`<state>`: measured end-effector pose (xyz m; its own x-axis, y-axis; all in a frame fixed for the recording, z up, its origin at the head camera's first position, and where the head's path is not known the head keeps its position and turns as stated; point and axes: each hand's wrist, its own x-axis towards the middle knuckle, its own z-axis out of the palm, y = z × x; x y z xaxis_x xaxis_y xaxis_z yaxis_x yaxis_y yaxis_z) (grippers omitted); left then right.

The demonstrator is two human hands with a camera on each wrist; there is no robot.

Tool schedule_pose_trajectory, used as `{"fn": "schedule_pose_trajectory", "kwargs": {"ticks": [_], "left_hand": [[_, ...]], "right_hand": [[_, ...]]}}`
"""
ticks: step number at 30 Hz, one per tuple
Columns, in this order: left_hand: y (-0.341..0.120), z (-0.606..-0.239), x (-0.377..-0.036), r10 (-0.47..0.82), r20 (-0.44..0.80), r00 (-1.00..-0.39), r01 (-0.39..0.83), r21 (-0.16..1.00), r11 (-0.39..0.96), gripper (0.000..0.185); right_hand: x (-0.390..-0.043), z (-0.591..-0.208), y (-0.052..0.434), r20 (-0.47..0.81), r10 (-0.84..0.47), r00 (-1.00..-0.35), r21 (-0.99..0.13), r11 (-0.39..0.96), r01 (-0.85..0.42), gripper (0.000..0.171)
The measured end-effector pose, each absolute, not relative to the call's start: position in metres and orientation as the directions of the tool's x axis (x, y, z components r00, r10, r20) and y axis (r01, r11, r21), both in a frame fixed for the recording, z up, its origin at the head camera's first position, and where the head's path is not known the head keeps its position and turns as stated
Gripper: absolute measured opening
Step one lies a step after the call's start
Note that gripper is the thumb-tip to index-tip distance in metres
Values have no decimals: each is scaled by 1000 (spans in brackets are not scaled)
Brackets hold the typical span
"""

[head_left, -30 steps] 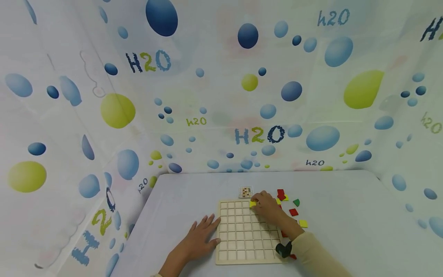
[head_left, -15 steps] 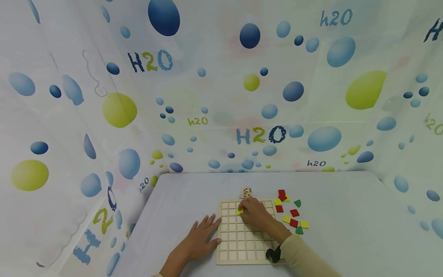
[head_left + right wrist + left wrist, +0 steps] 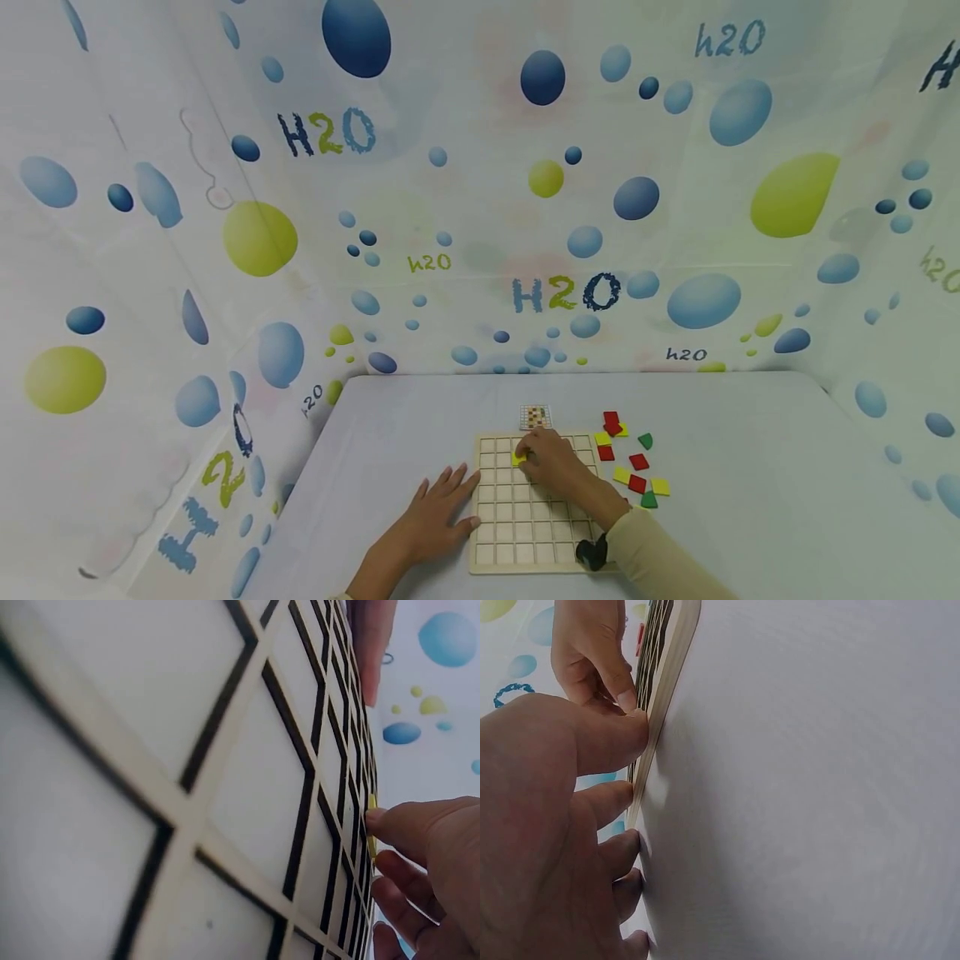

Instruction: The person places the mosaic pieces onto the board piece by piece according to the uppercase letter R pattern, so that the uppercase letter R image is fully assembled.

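Observation:
A wooden board (image 3: 525, 533) divided into square cells lies on the table in the head view. Over its upper part, my right hand (image 3: 552, 461) pinches a yellow tile (image 3: 517, 458) between thumb and fingers, near the second row from the top. In the right wrist view the tile (image 3: 371, 802) sits low against the grid, its thin edge showing under the thumb. My left hand (image 3: 438, 518) lies with fingers spread at the board's left edge. From the left wrist view, thumb and fingertips of the left hand (image 3: 547, 810) touch the board's side.
Beyond the board's top edge lies a small card (image 3: 536, 417) with a coloured grid pattern. Right of the board are scattered loose tiles: red squares (image 3: 637, 483), yellow squares (image 3: 660, 487) and green pieces (image 3: 646, 441). A black device (image 3: 592, 552) is strapped at the right wrist.
My right hand has carried the yellow tile left and slightly nearer, from the board's top edge to a cell further left, then stayed almost still. The left hand keeps its place.

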<state>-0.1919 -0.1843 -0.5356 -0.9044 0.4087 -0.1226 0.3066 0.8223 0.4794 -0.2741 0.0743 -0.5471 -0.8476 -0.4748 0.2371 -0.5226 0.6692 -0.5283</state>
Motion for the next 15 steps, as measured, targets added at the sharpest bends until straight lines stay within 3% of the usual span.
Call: {"fn": "schedule_pose_trajectory", "kwargs": {"ticks": [3, 7, 15], "left_hand": [[-184, -536, -191, 408, -124, -905, 306, 477, 824, 70], [-183, -536, -191, 405, -126, -906, 302, 478, 824, 70], [-183, -538, -193, 395, -133, -909, 291, 474, 831, 69]], "right_hand": [[-277, -548, 79, 237, -476, -847, -549, 654, -520, 8], [-287, -545, 96, 160, -381, -911, -613, 685, -394, 6], [-310, -533, 162, 141, -115, -983, -590, 788, -177, 32]]}}
